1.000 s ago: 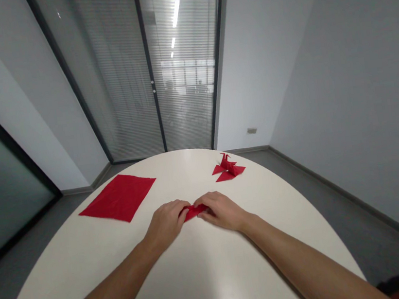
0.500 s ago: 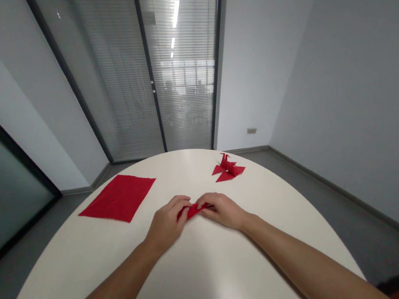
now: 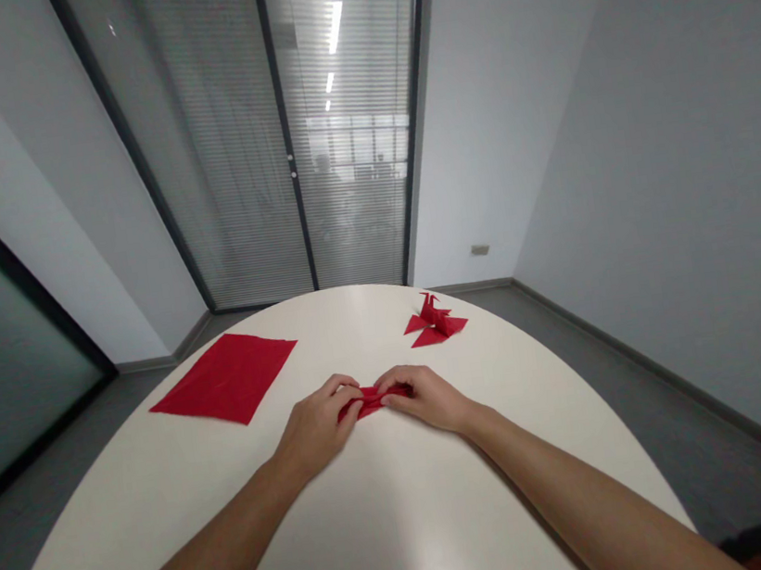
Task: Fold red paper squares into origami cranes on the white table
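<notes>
A small folded piece of red paper (image 3: pixel 370 400) lies on the white round table (image 3: pixel 384 527), pinched from both sides. My left hand (image 3: pixel 315 424) grips its left end with curled fingers. My right hand (image 3: pixel 423 396) grips its right end, fingers bent over the paper. Most of the paper is hidden between the two hands.
A flat red paper sheet (image 3: pixel 225 377) lies at the table's far left. A finished red origami crane (image 3: pixel 436 320) stands at the far right. Beyond the table are glass doors with blinds and grey walls. A dark object shows at the bottom right corner.
Both hands have shifted slightly on the folded paper, the fingertips drawing closer together over it. The sheet and the crane have not moved.
</notes>
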Motion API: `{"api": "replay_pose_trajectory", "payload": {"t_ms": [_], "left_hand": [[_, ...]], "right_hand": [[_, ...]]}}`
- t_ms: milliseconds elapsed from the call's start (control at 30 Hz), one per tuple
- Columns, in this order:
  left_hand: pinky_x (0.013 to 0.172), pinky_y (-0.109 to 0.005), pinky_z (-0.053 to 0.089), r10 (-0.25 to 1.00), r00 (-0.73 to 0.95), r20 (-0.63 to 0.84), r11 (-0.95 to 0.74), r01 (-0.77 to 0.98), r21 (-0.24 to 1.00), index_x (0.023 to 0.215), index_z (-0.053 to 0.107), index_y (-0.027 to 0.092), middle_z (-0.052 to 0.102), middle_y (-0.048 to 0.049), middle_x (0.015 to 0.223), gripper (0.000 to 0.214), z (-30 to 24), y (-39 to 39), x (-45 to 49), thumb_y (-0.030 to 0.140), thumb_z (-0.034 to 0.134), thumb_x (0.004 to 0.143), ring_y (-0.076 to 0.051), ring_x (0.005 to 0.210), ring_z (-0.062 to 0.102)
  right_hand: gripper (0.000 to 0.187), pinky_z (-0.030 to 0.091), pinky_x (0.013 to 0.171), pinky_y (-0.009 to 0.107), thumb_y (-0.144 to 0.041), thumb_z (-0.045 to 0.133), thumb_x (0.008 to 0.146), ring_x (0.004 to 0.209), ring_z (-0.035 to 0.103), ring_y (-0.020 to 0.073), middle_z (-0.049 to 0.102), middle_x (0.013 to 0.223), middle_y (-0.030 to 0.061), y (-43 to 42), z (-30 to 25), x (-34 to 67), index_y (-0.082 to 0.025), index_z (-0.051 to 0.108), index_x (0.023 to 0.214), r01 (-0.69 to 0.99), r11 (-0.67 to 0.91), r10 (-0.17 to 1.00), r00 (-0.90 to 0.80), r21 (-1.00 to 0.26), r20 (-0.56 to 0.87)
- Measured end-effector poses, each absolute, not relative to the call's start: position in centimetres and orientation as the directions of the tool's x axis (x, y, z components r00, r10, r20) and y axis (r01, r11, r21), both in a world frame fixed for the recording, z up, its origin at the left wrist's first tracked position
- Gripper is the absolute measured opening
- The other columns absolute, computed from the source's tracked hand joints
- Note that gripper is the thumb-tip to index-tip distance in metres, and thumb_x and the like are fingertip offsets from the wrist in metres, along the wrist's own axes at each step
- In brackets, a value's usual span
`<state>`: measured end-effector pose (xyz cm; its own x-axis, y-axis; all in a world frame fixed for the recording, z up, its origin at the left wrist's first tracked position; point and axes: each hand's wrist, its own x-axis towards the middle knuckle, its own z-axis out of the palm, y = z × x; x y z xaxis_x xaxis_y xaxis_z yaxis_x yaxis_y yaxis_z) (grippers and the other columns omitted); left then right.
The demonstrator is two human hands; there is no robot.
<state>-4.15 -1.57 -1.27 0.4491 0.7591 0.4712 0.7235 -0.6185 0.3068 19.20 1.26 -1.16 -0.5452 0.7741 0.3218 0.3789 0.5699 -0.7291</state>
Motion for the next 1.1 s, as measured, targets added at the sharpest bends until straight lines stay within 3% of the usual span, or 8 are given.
{"api": "replay_pose_trajectory", "payload": {"t_ms": [233, 467, 733, 1100], "left_hand": [[0.098, -0.041, 0.050, 0.691, 0.512, 0.510, -0.679, 0.701, 0.218, 0.104, 0.072, 0.024, 0.066, -0.0063, 0.124, 0.022, -1.0, -1.3, -4.2, 0.017, 0.054, 0.094, -0.023, 0.115, 0.059], [0.089, -0.038, 0.051, 0.716, 0.520, 0.466, -0.663, 0.716, 0.219, 0.102, 0.071, 0.021, 0.074, -0.0048, 0.104, 0.020, -0.7, -1.4, -3.9, 0.019, 0.052, 0.096, -0.021, 0.097, 0.064], [0.083, -0.034, 0.051, 0.737, 0.520, 0.432, -0.646, 0.730, 0.224, 0.102, 0.068, 0.023, 0.073, -0.0031, 0.102, 0.015, -0.2, -1.9, -3.3, 0.021, 0.055, 0.095, -0.021, 0.096, 0.064], [0.082, -0.033, 0.056, 0.710, 0.579, 0.400, -0.669, 0.732, 0.128, 0.110, 0.070, 0.025, 0.075, -0.0040, 0.110, 0.024, -0.9, -2.0, -3.8, 0.019, 0.052, 0.095, -0.021, 0.099, 0.069]], "right_hand": [[0.010, 0.049, 0.090, 0.035, -0.015, 0.064, 0.089, 0.098, 0.063, 0.0204, 0.072, 0.100, 0.0057, 1.1, -0.4, 19.1, -0.021, 0.071, 0.094, 0.512, 0.699, 0.710, -0.580, -0.499, 0.399], [0.010, 0.046, 0.085, 0.035, -0.019, 0.063, 0.091, 0.092, 0.060, 0.0209, 0.070, 0.093, 0.0063, 0.6, 0.3, 18.6, -0.019, 0.071, 0.097, 0.593, 0.738, 0.673, -0.621, -0.321, 0.401], [0.011, 0.046, 0.082, 0.033, -0.021, 0.061, 0.093, 0.089, 0.062, 0.0198, 0.070, 0.093, 0.0056, 0.3, 0.2, 18.2, -0.019, 0.071, 0.099, 0.630, 0.711, 0.701, -0.606, -0.311, 0.376], [0.029, 0.050, 0.087, 0.032, -0.012, 0.053, 0.094, 0.097, 0.063, 0.0195, 0.071, 0.102, 0.0068, 0.9, -0.1, 19.3, -0.023, 0.072, 0.113, 0.500, 0.805, 0.592, -0.714, -0.320, 0.373]]}}
